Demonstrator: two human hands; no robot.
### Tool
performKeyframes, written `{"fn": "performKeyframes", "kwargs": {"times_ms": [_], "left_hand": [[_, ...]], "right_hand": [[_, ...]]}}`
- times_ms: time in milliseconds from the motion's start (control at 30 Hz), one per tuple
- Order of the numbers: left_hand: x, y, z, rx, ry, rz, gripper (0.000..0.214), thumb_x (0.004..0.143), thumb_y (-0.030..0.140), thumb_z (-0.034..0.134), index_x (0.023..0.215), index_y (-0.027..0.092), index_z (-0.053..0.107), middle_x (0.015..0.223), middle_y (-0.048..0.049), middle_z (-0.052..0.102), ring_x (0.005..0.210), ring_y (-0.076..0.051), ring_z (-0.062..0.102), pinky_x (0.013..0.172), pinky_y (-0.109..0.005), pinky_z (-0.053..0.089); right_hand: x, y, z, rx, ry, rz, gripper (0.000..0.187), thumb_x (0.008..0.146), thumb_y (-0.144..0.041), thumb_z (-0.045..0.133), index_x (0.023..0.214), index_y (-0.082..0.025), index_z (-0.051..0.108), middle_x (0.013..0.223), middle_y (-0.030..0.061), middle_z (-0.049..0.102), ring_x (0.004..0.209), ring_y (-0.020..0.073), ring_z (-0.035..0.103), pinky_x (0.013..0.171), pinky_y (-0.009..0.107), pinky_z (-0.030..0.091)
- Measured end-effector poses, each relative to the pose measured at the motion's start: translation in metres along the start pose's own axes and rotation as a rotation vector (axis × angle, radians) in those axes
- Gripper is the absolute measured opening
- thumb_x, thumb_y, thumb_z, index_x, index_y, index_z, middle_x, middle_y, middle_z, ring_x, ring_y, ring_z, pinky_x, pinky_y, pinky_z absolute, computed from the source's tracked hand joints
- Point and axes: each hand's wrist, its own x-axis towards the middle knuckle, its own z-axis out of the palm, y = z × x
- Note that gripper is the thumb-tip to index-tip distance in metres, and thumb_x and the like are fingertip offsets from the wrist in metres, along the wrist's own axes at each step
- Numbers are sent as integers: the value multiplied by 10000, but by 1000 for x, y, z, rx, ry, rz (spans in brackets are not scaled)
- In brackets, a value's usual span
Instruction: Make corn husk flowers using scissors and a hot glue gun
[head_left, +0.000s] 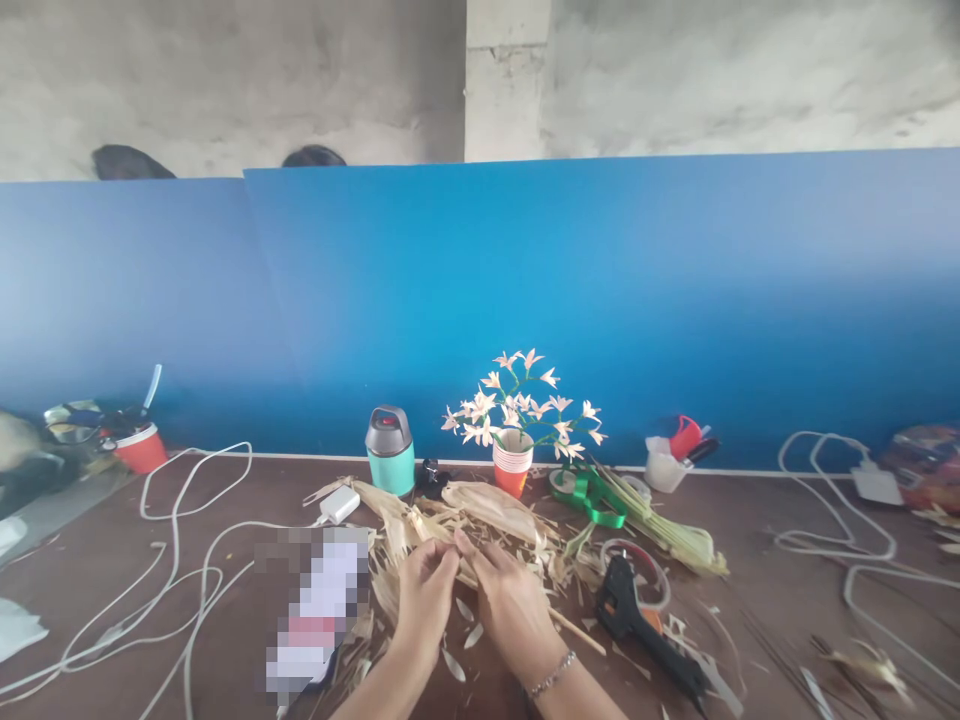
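My left hand (426, 582) and my right hand (511, 602) meet at the fingertips over the table. The fingers of each are pinched closed, and whatever lies between them is too small or hidden to make out. Dried corn husks (499, 508) are heaped just beyond and under the fingers. A thin pale stick (579, 632) shows past my right wrist; whether the hand holds it I cannot tell. Small cut husk pieces (452, 665) lie on the table below the hands. Behind the heap, pale husk-like flowers on green stems (517, 408) stand in stacked paper cups (513, 466).
Right of my hands lie a black glue gun (637, 620), a tape roll (651, 577), green ribbon (600, 500) and a stalk bundle (675, 535). A phone (319, 610), charger (340, 504) and teal flask (391, 455) stand left. White cables (176, 530) cross the left side. A blue partition (600, 290) closes the back.
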Motion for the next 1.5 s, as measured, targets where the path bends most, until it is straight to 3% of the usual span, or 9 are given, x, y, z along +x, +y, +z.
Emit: {"fn": "performKeyframes", "kwargs": {"times_ms": [233, 367, 500, 600, 767, 900, 1033, 1167, 1500], "left_hand": [[0, -6, 1, -3, -2, -48, 249, 684, 336, 588, 517, 178, 492, 469, 66, 388, 459, -93, 389, 462, -208, 311], [2, -2, -3, 80, 1, 20, 248, 703, 384, 580, 592, 163, 593, 541, 13, 529, 564, -148, 504, 545, -241, 380], [3, 2, -5, 170, -45, 92, 253, 734, 383, 547, 648, 159, 627, 629, -24, 609, 660, -190, 567, 628, -267, 421], [1, 3, -4, 187, -88, 139, 236, 747, 363, 528, 678, 159, 625, 643, -24, 609, 655, -188, 563, 619, -265, 424], [-3, 3, -2, 161, -105, 124, 225, 750, 346, 517, 624, 168, 574, 590, -3, 561, 577, -160, 518, 568, -252, 402], [-1, 10, -7, 204, -54, 124, 260, 745, 380, 545, 577, 182, 553, 536, 17, 504, 532, -146, 474, 532, -244, 362], [11, 19, -20, 296, -60, 101, 279, 752, 416, 549, 606, 180, 586, 558, 15, 538, 568, -157, 500, 540, -240, 355], [21, 19, -35, 478, -113, 198, 237, 745, 356, 553, 596, 184, 617, 575, 10, 604, 590, -170, 549, 580, -252, 377], [3, -6, -45, 1054, -309, 530, 179, 756, 126, 547, 665, 215, 673, 774, -42, 690, 873, -243, 578, 816, -383, 372]], "right_hand": [[5, 15, -4, 35, 13, 122, 605, 743, 6, 409, 1296, -217, 516, 958, 106, 669, 834, 225, 643, 715, 290, 507], [14, 33, -28, 435, 148, 281, 444, 847, -138, 357, 1222, -206, 585, 757, 72, 660, 654, 189, 604, 609, 285, 491], [16, 30, -41, 985, -117, 272, 451, 868, -286, 404, 1302, -207, 503, 550, -10, 572, 399, 109, 421, 395, 216, 359], [13, 22, -31, 1093, -252, 218, 456, 841, -260, 459, 1294, -247, 512, 494, -41, 541, 367, 93, 382, 386, 210, 351], [13, 18, -18, 838, -53, 62, 379, 857, -188, 407, 1141, -251, 649, 703, 34, 673, 703, 187, 628, 679, 334, 521], [15, 30, -24, 464, 134, 55, 493, 785, -75, 391, 1203, -235, 598, 1031, 71, 690, 1010, 205, 600, 924, 358, 443], [13, 36, -26, 290, -19, 165, 441, 798, -170, 426, 1214, -201, 568, 977, 82, 703, 908, 221, 639, 824, 332, 482], [8, 24, -19, 73, -201, 183, 417, 677, -178, 560, 1092, -155, 599, 1013, 119, 671, 881, 270, 640, 742, 340, 483], [10, 36, -6, -156, -30, 250, 311, 807, -91, 401, 1034, -195, 588, 1042, 84, 623, 919, 233, 613, 694, 299, 463]]}}
